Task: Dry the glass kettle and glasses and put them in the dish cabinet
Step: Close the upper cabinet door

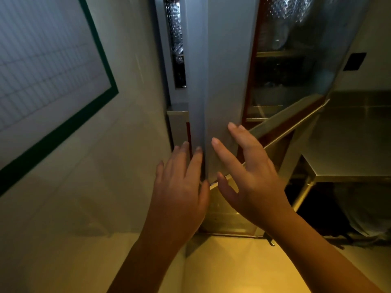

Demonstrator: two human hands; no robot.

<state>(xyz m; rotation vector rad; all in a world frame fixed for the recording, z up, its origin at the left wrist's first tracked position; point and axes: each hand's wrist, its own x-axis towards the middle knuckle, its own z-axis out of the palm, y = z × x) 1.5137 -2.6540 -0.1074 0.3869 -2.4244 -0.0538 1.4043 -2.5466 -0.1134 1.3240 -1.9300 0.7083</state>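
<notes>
The dish cabinet fills the middle of the head view, with a grey metal door frame (224, 85) and a glass pane (296, 66) to its right. Behind the pane I make out shelves and dim glassware (279, 42). My left hand (179, 187) lies with straight fingers against the left door edge (195, 115). My right hand (251, 172) is spread flat on the lower part of the right door, fingers straight. Neither hand holds anything. No kettle shows clearly.
A white wall with a green-framed gridded board (53, 66) stands at the left. A steel table (349, 178) with a dark space under it sits at the right. Yellowish floor (232, 267) lies below the cabinet.
</notes>
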